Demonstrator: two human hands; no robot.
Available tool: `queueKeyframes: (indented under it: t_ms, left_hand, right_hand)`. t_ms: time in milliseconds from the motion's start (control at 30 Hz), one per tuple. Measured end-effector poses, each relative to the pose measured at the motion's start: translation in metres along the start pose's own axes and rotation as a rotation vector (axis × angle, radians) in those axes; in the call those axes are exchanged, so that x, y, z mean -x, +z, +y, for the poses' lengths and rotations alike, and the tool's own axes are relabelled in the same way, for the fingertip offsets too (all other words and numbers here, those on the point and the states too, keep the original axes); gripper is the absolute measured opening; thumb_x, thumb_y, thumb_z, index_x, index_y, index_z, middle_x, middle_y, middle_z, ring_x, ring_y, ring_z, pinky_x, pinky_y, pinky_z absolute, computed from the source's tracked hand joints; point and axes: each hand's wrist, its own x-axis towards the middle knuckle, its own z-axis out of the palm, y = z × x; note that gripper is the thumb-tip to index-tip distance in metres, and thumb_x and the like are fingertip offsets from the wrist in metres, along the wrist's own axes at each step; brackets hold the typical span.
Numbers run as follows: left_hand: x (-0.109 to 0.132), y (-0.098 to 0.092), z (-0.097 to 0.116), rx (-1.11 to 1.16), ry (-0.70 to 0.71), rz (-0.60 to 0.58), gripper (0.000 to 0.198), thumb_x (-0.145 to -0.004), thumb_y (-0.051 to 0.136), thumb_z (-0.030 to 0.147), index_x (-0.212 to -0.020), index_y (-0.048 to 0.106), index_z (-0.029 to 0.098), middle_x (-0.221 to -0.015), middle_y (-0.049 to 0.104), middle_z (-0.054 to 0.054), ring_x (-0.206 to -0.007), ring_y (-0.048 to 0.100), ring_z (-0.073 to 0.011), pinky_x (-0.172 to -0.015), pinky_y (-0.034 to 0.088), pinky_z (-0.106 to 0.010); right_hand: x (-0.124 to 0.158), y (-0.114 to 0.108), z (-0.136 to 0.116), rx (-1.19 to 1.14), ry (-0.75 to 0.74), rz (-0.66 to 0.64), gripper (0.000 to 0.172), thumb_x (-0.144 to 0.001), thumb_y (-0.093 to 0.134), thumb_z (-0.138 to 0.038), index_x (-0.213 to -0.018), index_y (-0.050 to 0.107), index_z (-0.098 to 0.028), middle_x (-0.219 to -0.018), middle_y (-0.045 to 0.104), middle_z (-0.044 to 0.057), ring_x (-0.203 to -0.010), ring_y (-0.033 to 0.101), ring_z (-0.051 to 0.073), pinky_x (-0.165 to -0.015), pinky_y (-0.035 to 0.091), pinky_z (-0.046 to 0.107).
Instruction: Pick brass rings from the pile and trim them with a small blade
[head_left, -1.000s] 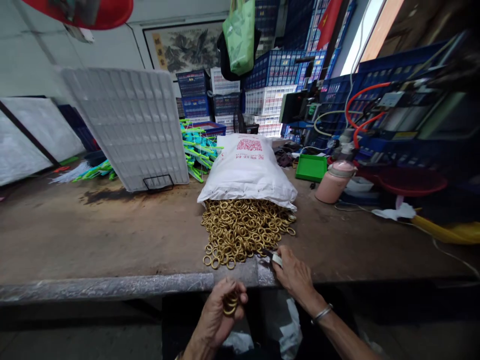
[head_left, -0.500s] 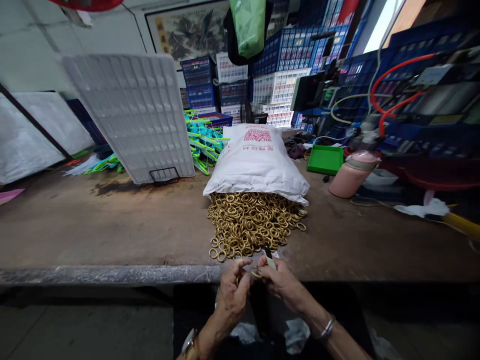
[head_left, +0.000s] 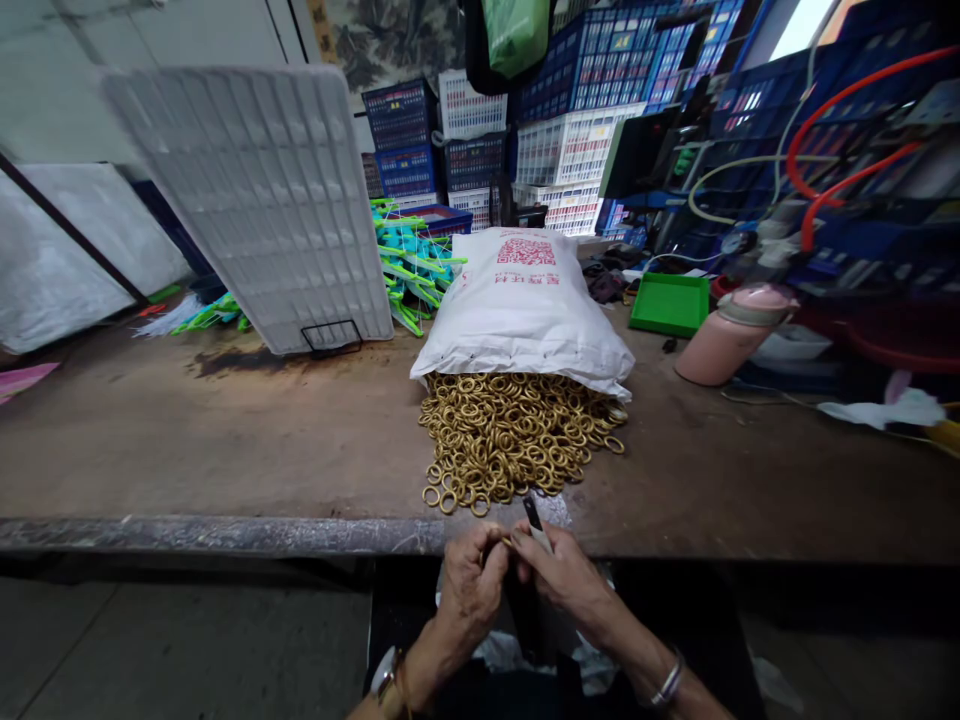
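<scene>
Just off the table's front edge, my left hand (head_left: 472,580) is closed, its thumb and fingers pinching a brass-coloured ring (head_left: 506,541). Only a sliver of this ring shows between the hands. My right hand (head_left: 562,575) is closed too, its fingertips meeting the same ring. A thin tool (head_left: 538,525) with a black end and a pale body sticks up from the right hand; its lower part is hidden. Beyond the hands lies a heap of brass-coloured rings (head_left: 517,435), spilling from the mouth of a white sack (head_left: 525,310) with red print.
A grey ribbed plastic panel (head_left: 255,210) leans upright at the left, with green and blue plastic pieces (head_left: 412,265) behind it. On the right are a green tray (head_left: 670,304) and a pink bottle (head_left: 731,335). Stacked crates (head_left: 577,70) fill the back.
My hands have come together, and the ring that showed at my right fingertips is now mostly covered between both hands. The head view has shifted slightly down and left.
</scene>
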Motion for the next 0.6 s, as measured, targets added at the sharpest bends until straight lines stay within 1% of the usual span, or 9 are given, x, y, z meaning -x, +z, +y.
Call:
queueKeyframes:
  t_ms: [100, 267, 400, 467, 600]
  left_hand:
    - [0.0, 0.001, 0.004, 0.014, -0.049, -0.012, 0.018, -0.075, 0.052, 0.024, -0.063, 0.064, 0.018, -0.06, 0.057, -0.001, -0.058, 0.048, -0.0139, -0.061, 0.036, -0.023]
    - [0.003, 0.002, 0.005, 0.025, -0.129, -0.014, 0.018, -0.075, 0.054, 0.026, -0.062, 0.06, 0.015, -0.056, 0.053, 0.001, -0.051, 0.042, -0.0095, -0.053, 0.033, -0.021]
    - [0.004, 0.004, 0.004, 0.117, -0.293, -0.023, 0.024, -0.072, 0.058, 0.035, -0.062, 0.056, 0.013, -0.049, 0.044, 0.005, -0.041, 0.033, -0.0047, -0.044, 0.027, -0.018]
    - [0.004, 0.004, 0.003, 0.167, -0.378, -0.044, 0.029, -0.069, 0.06, 0.042, -0.065, 0.055, 0.013, -0.047, 0.043, 0.006, -0.037, 0.031, -0.0036, -0.039, 0.023, -0.017]
    - [0.004, 0.005, 0.001, 0.257, -0.451, -0.075, 0.035, -0.069, 0.057, 0.05, -0.07, 0.052, 0.014, -0.051, 0.045, 0.005, -0.035, 0.032, -0.003, -0.033, 0.019, -0.015]
  right_hand:
    - [-0.004, -0.002, 0.006, 0.112, -0.043, 0.043, 0.035, -0.071, 0.047, -0.051, -0.061, 0.046, -0.018, -0.047, 0.043, -0.006, -0.044, 0.035, 0.006, -0.043, 0.027, 0.019]
    - [-0.009, -0.003, 0.008, 0.137, -0.071, 0.066, 0.031, -0.073, 0.043, -0.045, -0.056, 0.046, -0.018, -0.046, 0.041, -0.006, -0.044, 0.034, 0.007, -0.045, 0.028, 0.02]
    - [-0.011, -0.003, 0.006, 0.112, -0.071, 0.093, 0.027, -0.071, 0.044, -0.04, -0.054, 0.045, -0.019, -0.046, 0.041, -0.006, -0.046, 0.037, 0.009, -0.048, 0.03, 0.021]
    - [-0.011, -0.004, 0.005, 0.115, -0.081, 0.103, 0.026, -0.071, 0.044, -0.039, -0.054, 0.045, -0.019, -0.048, 0.043, -0.005, -0.048, 0.04, 0.009, -0.05, 0.032, 0.022]
    - [-0.013, -0.005, 0.006, 0.178, -0.122, 0.124, 0.027, -0.073, 0.043, -0.038, -0.056, 0.046, -0.018, -0.05, 0.047, -0.004, -0.051, 0.043, 0.01, -0.052, 0.034, 0.022]
